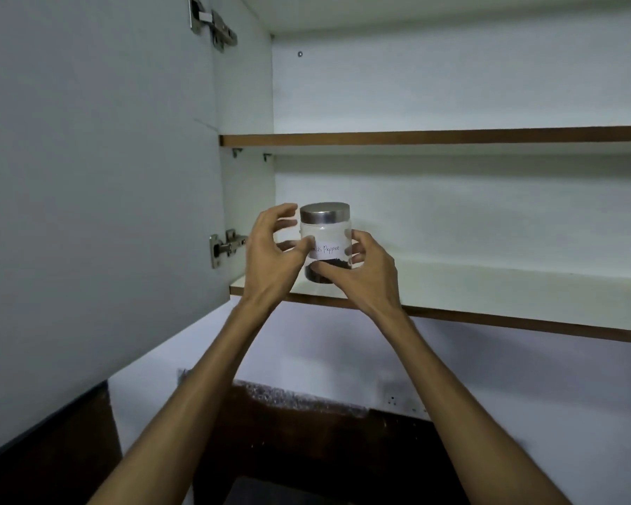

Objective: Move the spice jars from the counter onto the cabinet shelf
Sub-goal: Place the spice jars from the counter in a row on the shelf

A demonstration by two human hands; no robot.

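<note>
A clear spice jar [326,236] with a metal lid and a handwritten "Pepper" label stands upright at the left front of the lower cabinet shelf [489,286]. Dark peppercorns fill its bottom. My right hand [367,273] holds the jar from the right, with the thumb across its lower front and the fingers round its far side. My left hand [272,249] is at the jar's left side with its fingers spread and curved, a small gap to the glass. Its thumb tip reaches the label's left edge.
The cabinet door [99,176] stands open at the left, with hinges at its top and bottom. An upper shelf [434,136] runs above. Below the cabinet are a white wall and a dark backsplash [306,424]. The counter is out of view.
</note>
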